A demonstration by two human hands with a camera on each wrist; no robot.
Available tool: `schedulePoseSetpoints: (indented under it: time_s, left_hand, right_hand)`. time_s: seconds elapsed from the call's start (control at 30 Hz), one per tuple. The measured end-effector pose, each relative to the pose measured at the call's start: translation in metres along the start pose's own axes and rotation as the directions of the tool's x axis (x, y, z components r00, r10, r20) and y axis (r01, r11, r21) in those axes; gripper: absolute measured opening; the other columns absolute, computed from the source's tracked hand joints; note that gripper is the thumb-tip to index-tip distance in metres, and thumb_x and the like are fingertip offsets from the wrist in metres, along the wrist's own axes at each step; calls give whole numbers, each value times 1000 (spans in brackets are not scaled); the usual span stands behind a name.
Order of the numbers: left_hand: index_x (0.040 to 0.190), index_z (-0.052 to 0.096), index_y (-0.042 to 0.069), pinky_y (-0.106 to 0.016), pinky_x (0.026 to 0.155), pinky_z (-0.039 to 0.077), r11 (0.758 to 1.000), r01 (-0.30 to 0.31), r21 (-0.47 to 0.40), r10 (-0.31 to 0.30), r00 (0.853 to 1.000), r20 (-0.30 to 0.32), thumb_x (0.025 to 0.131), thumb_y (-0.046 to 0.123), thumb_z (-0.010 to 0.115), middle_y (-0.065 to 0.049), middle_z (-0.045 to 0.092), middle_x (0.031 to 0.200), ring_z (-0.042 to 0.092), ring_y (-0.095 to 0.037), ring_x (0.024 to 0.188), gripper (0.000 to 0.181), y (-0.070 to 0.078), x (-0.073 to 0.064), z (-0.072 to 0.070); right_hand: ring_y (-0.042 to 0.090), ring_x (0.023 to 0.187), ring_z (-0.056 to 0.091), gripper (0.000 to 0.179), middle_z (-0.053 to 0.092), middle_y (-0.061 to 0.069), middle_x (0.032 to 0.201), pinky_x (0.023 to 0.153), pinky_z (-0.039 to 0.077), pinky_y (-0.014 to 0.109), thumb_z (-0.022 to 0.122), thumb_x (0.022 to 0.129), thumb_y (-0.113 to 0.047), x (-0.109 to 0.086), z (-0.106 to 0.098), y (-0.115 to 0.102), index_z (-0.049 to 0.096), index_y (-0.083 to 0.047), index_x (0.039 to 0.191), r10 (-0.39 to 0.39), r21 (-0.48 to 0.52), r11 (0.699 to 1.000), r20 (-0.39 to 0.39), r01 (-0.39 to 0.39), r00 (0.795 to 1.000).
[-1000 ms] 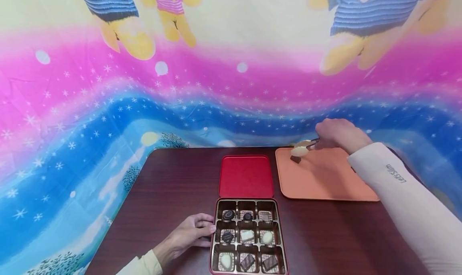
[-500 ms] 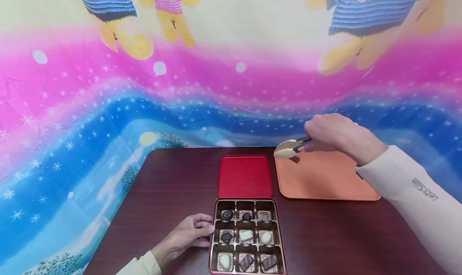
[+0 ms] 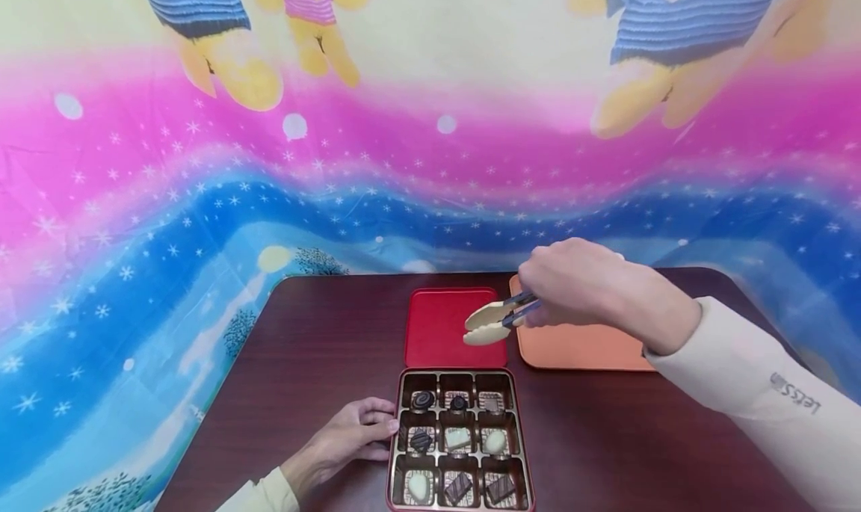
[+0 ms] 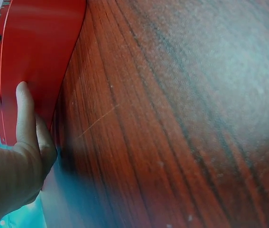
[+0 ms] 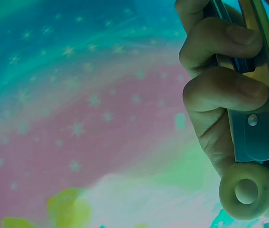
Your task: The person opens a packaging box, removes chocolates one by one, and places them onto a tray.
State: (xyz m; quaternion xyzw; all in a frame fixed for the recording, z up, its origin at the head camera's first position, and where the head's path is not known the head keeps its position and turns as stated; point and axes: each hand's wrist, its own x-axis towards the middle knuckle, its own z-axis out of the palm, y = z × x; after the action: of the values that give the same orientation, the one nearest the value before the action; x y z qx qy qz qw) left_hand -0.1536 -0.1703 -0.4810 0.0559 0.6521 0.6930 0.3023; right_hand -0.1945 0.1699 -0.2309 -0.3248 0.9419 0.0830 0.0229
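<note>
My right hand grips a pair of tongs with cream tips, held over the red lid. The tips stand slightly apart and nothing shows between them. In the right wrist view, fingers curl round the metal handle and a cream ring hangs at its end. My left hand rests against the left side of the red chocolate box. In the left wrist view, a nearly straight finger touches the red wall. Dark and white chocolates, such as a white one, sit in the divided compartments.
An orange tray lies at the back right, partly hidden by my right hand and forearm. The lid lies flat just behind the box. All stand on a dark wooden table, with a printed cloth hanging behind its far edge.
My right hand has carried the tongs left and nearer, from over the tray to over the red lid. The dark chocolate seen on the tray is now out of sight. My left hand stays put.
</note>
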Motion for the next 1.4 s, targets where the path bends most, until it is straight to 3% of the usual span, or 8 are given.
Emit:
schedulePoseSetpoints:
  time_s: [0.27,0.5,0.77,1.17,1.4]
  left_hand:
    - [130,42,-14,-40,80,61,1000,-3,0,3,1000,0,94,12,68,-15,63,109,67,-23,93,52,0,0,-1]
    - [131,42,-14,-40,80,61,1000,-3,-2,3,1000,3,94,13,68,-15,63,109,67,-23,94,53,0,0,-1]
    - [131,42,-14,-41,81,61,1000,1,-1,-1,1000,3,94,12,68,-15,63,109,67,-23,94,52,0,1,-1]
    - [131,42,-14,-41,81,61,1000,2,0,-2,1000,7,94,12,67,-15,63,109,67,-23,94,52,0,2,0]
    - [129,43,-14,-40,79,61,1000,-6,-1,6,1000,12,94,12,67,-15,63,108,67,-22,94,49,-1,2,-1]
  right_hand:
    - [9,52,35,45,43,-8,55,45,35,26,81,78,-44,5,5,-22,49,-23,56,-20,-42,999,34,21,999]
    - [11,55,33,41,40,-7,56,42,29,27,81,76,-37,12,15,-35,48,-22,55,-8,-67,998,97,15,995]
    - [13,55,29,43,35,-7,55,40,25,30,78,75,-31,19,27,-47,41,-22,55,-12,-94,995,111,23,994]
    - [11,54,26,49,28,-7,55,43,25,29,78,72,-32,31,36,-55,34,-22,56,-56,-177,982,98,72,994]
    - [11,54,29,50,32,-7,56,42,27,29,83,71,-38,39,40,-59,37,-21,57,-33,-196,979,140,61,990]
